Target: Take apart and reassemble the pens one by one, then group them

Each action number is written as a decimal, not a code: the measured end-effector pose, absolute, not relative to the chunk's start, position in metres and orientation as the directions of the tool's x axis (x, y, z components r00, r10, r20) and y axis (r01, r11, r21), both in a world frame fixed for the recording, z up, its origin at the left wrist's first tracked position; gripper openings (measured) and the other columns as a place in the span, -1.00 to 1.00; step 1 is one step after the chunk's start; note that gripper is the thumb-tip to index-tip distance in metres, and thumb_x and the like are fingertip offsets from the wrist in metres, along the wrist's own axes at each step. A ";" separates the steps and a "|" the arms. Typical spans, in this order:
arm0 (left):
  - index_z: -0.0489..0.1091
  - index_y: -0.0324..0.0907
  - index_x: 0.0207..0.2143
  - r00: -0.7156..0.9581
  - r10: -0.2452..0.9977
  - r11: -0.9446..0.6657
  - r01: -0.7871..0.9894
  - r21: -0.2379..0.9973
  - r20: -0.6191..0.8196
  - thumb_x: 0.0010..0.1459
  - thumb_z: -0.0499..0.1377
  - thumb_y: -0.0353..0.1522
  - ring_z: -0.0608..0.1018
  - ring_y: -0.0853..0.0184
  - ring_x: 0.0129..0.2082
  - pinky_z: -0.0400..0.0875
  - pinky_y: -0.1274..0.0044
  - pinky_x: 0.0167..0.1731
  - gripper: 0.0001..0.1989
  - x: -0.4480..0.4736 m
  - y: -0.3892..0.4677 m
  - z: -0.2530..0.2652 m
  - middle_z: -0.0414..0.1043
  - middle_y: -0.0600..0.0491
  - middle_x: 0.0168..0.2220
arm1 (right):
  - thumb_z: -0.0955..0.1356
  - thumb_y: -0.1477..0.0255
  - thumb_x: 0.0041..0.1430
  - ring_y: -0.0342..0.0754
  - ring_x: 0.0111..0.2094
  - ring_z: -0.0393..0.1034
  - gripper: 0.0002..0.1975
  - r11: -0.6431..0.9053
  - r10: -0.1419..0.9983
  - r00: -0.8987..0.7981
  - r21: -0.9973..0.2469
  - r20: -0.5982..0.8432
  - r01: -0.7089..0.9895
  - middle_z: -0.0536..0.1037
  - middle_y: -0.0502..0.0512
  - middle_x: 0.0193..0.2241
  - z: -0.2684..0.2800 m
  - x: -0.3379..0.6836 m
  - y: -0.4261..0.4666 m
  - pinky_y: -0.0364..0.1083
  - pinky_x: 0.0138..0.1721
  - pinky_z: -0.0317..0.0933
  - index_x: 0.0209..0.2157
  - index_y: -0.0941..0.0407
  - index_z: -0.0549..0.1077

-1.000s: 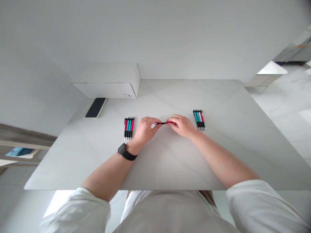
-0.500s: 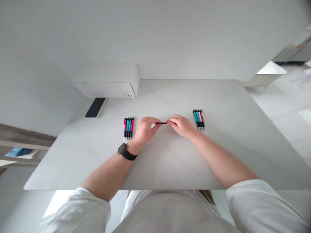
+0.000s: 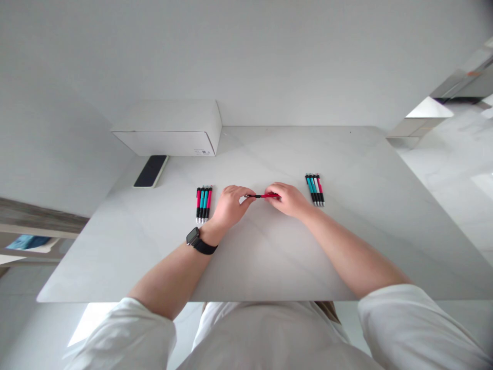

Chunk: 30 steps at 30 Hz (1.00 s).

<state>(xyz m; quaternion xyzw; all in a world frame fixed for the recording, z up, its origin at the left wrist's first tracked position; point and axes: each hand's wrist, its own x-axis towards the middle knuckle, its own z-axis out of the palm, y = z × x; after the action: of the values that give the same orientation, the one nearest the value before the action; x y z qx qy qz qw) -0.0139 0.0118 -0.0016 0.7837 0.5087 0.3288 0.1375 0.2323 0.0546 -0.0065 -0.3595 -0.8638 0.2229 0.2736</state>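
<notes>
A red and black pen [image 3: 270,195] lies level between my two hands, above the middle of the table. My left hand [image 3: 230,206], with a black watch on its wrist, pinches the silver and black end between thumb and fingers. The red barrel end is in the fingers of my right hand [image 3: 288,199], its thumb and forefinger slightly parted so that more red shows. Beside my left hand is a row of red and teal pens [image 3: 204,203], tips toward me. A second row of teal, white and red pens [image 3: 315,190] lies beyond my right wrist.
On the white marbled table [image 3: 269,262], a white box [image 3: 165,143] stands against the wall at the back left. A dark-screened phone [image 3: 151,171] lies just in front of it. The table's near edge runs close to my body.
My right thumb and forefinger have parted a little, uncovering more of the red barrel. My left hand and both pen rows keep their places.
</notes>
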 end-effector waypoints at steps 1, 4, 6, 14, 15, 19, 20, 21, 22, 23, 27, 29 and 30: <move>0.58 -0.05 -0.15 0.270 0.885 -0.450 0.702 0.551 0.379 0.31 0.29 -0.30 0.61 0.20 -0.16 0.41 0.32 0.01 -0.90 -0.014 0.012 -0.002 0.65 0.05 -0.19 | 0.37 0.38 0.38 -0.03 -0.26 0.47 -0.90 0.649 0.738 -0.598 -0.569 0.312 0.504 0.60 0.07 -0.26 -0.006 0.232 0.054 -0.08 -0.20 0.24 -0.20 0.04 0.55; 0.58 -0.06 -0.16 0.272 0.878 -0.462 0.692 0.554 0.393 0.32 0.29 -0.29 0.61 0.21 -0.16 0.41 0.33 0.01 -0.90 -0.013 0.012 -0.001 0.65 0.05 -0.19 | 0.32 0.35 0.43 -0.03 -0.25 0.47 -0.82 0.646 0.741 -0.600 -0.563 0.300 0.516 0.61 0.08 -0.27 -0.005 0.232 0.054 -0.08 -0.20 0.24 -0.23 0.04 0.56; 0.58 -0.05 -0.16 0.264 0.880 -0.458 0.693 0.557 0.394 0.31 0.29 -0.29 0.61 0.21 -0.16 0.41 0.32 0.01 -0.91 -0.014 0.012 -0.001 0.65 0.06 -0.19 | 0.37 0.33 0.38 -0.02 -0.23 0.49 -0.88 0.638 0.747 -0.591 -0.574 0.303 0.513 0.62 0.09 -0.20 -0.005 0.233 0.054 -0.08 -0.19 0.25 -0.15 0.04 0.55; 0.58 -0.04 -0.17 0.248 0.894 -0.432 0.701 0.567 0.374 0.31 0.30 -0.29 0.61 0.19 -0.14 0.42 0.31 0.01 -0.91 -0.015 0.012 -0.001 0.66 0.06 -0.18 | 0.34 0.34 0.42 -0.03 -0.27 0.47 -0.86 0.635 0.756 -0.589 -0.537 0.285 0.555 0.62 0.06 -0.26 -0.007 0.232 0.055 -0.09 -0.22 0.21 -0.19 0.03 0.55; 0.58 -0.04 -0.16 0.249 0.894 -0.431 0.702 0.567 0.372 0.31 0.30 -0.29 0.61 0.19 -0.14 0.42 0.31 0.02 -0.91 -0.015 0.013 -0.001 0.66 0.06 -0.18 | 0.36 0.33 0.40 -0.03 -0.26 0.47 -0.89 0.637 0.754 -0.592 -0.536 0.284 0.554 0.62 0.06 -0.24 -0.007 0.232 0.055 -0.09 -0.22 0.21 -0.17 0.03 0.54; 0.58 -0.04 -0.16 0.256 0.895 -0.433 0.699 0.570 0.366 0.31 0.29 -0.28 0.61 0.19 -0.14 0.43 0.30 0.02 -0.91 -0.015 0.013 0.000 0.66 0.06 -0.18 | 0.39 0.36 0.37 -0.03 -0.23 0.47 -0.92 0.664 0.733 -0.609 -0.513 0.302 0.544 0.61 0.07 -0.21 -0.007 0.232 0.055 -0.10 -0.21 0.21 -0.15 0.04 0.54; 0.58 -0.04 -0.16 0.259 0.895 -0.434 0.697 0.571 0.364 0.31 0.29 -0.27 0.61 0.19 -0.14 0.43 0.30 0.01 -0.90 -0.015 0.012 0.000 0.66 0.05 -0.18 | 0.37 0.35 0.40 -0.03 -0.23 0.47 -0.90 0.668 0.729 -0.614 -0.506 0.302 0.545 0.61 0.07 -0.23 -0.007 0.233 0.056 -0.09 -0.21 0.21 -0.17 0.04 0.55; 0.58 -0.04 -0.16 0.260 0.894 -0.435 0.696 0.572 0.364 0.32 0.29 -0.27 0.61 0.18 -0.14 0.43 0.30 0.01 -0.90 -0.015 0.012 0.000 0.66 0.05 -0.18 | 0.35 0.34 0.43 -0.03 -0.23 0.47 -0.86 0.670 0.727 -0.618 -0.503 0.298 0.546 0.60 0.07 -0.24 -0.008 0.233 0.056 -0.09 -0.21 0.21 -0.19 0.04 0.55; 0.58 -0.04 -0.16 0.260 0.894 -0.436 0.695 0.572 0.366 0.32 0.29 -0.27 0.61 0.18 -0.15 0.43 0.30 0.01 -0.90 -0.015 0.012 0.000 0.66 0.05 -0.18 | 0.32 0.33 0.45 -0.03 -0.23 0.47 -0.81 0.670 0.726 -0.622 -0.503 0.292 0.546 0.60 0.08 -0.26 -0.008 0.233 0.056 -0.09 -0.21 0.21 -0.21 0.04 0.56; 0.58 -0.04 -0.16 0.259 0.893 -0.437 0.694 0.572 0.369 0.32 0.29 -0.28 0.61 0.18 -0.15 0.43 0.30 0.00 -0.90 -0.015 0.012 0.000 0.66 0.04 -0.19 | 0.31 0.31 0.46 -0.03 -0.23 0.48 -0.79 0.670 0.724 -0.627 -0.507 0.285 0.543 0.61 0.08 -0.27 -0.009 0.233 0.057 -0.09 -0.20 0.21 -0.20 0.04 0.57; 0.59 -0.04 -0.17 0.247 0.892 -0.434 0.698 0.569 0.378 0.31 0.29 -0.29 0.61 0.18 -0.16 0.44 0.30 0.00 -0.91 -0.015 0.012 -0.001 0.66 0.05 -0.20 | 0.38 0.33 0.39 -0.02 -0.23 0.48 -0.86 0.659 0.732 -0.613 -0.537 0.297 0.527 0.62 0.08 -0.20 -0.010 0.233 0.056 -0.08 -0.20 0.23 -0.08 0.02 0.56; 0.59 -0.04 -0.17 0.246 0.895 -0.429 0.699 0.571 0.372 0.30 0.30 -0.28 0.61 0.18 -0.16 0.44 0.29 -0.01 -0.91 -0.015 0.012 -0.001 0.66 0.04 -0.20 | 0.39 0.35 0.37 -0.01 -0.24 0.47 -0.87 0.661 0.733 -0.606 -0.533 0.309 0.528 0.62 0.08 -0.21 -0.011 0.232 0.056 -0.08 -0.20 0.23 -0.09 0.02 0.55; 0.59 -0.04 -0.17 0.246 0.896 -0.428 0.699 0.574 0.369 0.30 0.30 -0.28 0.62 0.18 -0.16 0.44 0.29 -0.01 -0.91 -0.015 0.012 -0.001 0.66 0.04 -0.20 | 0.38 0.36 0.38 -0.01 -0.24 0.47 -0.89 0.666 0.730 -0.609 -0.524 0.310 0.532 0.61 0.08 -0.23 -0.011 0.232 0.056 -0.08 -0.20 0.22 -0.12 0.02 0.56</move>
<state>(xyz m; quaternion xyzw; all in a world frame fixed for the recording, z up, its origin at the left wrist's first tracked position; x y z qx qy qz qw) -0.0153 0.0122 -0.0010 0.7753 0.5143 0.3356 0.1473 0.2325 0.0564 -0.0110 -0.3602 -0.8758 0.1936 0.2566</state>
